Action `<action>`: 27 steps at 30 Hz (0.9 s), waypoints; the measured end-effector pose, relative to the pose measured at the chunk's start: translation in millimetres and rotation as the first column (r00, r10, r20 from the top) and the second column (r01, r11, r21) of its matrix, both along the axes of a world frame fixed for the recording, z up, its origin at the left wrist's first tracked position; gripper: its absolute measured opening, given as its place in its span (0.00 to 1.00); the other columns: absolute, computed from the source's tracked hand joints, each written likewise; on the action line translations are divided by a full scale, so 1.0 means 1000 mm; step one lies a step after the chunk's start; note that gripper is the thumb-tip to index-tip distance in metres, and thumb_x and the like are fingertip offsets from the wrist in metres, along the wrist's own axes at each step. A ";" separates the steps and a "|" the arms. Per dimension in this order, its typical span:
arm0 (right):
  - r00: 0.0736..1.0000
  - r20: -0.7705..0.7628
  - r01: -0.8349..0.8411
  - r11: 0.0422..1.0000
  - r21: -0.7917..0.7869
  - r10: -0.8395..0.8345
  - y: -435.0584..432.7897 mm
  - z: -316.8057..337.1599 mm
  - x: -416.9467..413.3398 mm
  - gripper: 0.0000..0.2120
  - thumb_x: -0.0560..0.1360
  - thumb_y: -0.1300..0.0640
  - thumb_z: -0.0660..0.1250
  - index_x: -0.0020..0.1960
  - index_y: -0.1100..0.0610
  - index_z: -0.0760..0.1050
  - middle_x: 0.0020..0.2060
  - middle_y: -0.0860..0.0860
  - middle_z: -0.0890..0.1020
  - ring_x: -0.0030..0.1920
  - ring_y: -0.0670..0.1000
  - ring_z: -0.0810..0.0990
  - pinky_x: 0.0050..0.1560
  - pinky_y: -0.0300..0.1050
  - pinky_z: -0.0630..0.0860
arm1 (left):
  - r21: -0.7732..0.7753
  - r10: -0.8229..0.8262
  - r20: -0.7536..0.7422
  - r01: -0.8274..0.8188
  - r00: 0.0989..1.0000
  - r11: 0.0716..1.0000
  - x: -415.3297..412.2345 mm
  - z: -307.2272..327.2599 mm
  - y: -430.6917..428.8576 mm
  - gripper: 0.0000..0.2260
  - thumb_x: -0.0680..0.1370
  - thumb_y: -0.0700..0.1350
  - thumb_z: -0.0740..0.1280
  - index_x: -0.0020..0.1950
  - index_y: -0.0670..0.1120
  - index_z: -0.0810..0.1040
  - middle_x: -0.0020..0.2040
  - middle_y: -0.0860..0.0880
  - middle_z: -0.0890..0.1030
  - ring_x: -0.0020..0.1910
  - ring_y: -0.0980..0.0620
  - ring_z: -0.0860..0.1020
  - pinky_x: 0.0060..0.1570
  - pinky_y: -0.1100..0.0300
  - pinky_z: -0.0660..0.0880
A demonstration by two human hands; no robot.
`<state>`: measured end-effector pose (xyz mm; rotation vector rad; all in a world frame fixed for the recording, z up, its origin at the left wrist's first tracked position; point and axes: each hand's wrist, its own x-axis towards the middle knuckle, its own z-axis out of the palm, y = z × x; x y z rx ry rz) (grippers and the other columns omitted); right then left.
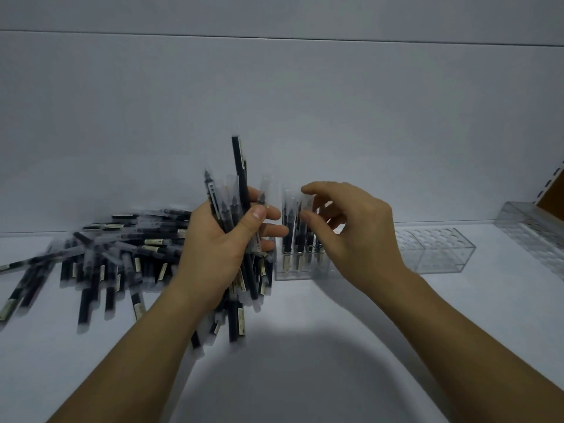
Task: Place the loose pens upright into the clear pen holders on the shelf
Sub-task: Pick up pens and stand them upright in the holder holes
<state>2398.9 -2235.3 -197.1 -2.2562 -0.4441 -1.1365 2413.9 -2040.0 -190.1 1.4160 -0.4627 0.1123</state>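
My left hand [224, 242] grips a bundle of several black pens [239, 190] with clear caps, held roughly upright above the shelf. A big heap of loose pens [122, 254] lies on the shelf to the left and under that hand. Several pens [291, 227] stand upright in the left end of a clear pen holder [439, 254]. My right hand [345, 230] hovers beside those standing pens, fingers loosely curved, thumb and fingertips near one clear cap; whether it touches the cap is unclear from blur.
A second clear holder [537, 230] lies tilted at the far right, beside a brown panel [552, 193]. The white shelf surface [305, 346] runs toward me, with the white back wall [274, 102] behind everything.
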 end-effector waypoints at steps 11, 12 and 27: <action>0.880 -0.164 -0.300 0.789 0.536 0.446 0.012 0.002 -0.017 0.10 0.77 0.59 0.74 0.58 0.56 0.82 0.40 0.52 0.83 0.36 0.61 0.82 0.39 0.57 0.84 | 0.125 -0.125 0.044 0.119 0.991 0.985 -0.010 -0.002 -0.006 0.09 0.78 0.42 0.66 0.57 0.45 0.79 0.51 0.48 0.86 0.49 0.47 0.86 0.45 0.52 0.84; 0.867 -0.177 -0.312 0.785 0.536 0.465 0.012 0.002 -0.016 0.09 0.77 0.60 0.74 0.57 0.56 0.82 0.41 0.53 0.83 0.37 0.63 0.82 0.40 0.60 0.85 | 0.146 -0.141 0.053 0.132 0.989 0.980 -0.010 -0.002 -0.007 0.10 0.78 0.42 0.66 0.59 0.45 0.80 0.52 0.49 0.86 0.51 0.48 0.86 0.46 0.52 0.83; 0.955 -0.032 -0.217 0.768 0.603 0.296 -0.031 0.024 -0.007 0.05 0.82 0.66 0.66 0.57 0.63 0.77 0.41 0.56 0.85 0.40 0.54 0.86 0.38 0.44 0.81 | 0.007 0.086 -0.004 -0.086 0.996 0.996 -0.004 -0.002 -0.004 0.07 0.77 0.43 0.70 0.54 0.44 0.82 0.38 0.38 0.84 0.37 0.43 0.85 0.38 0.54 0.83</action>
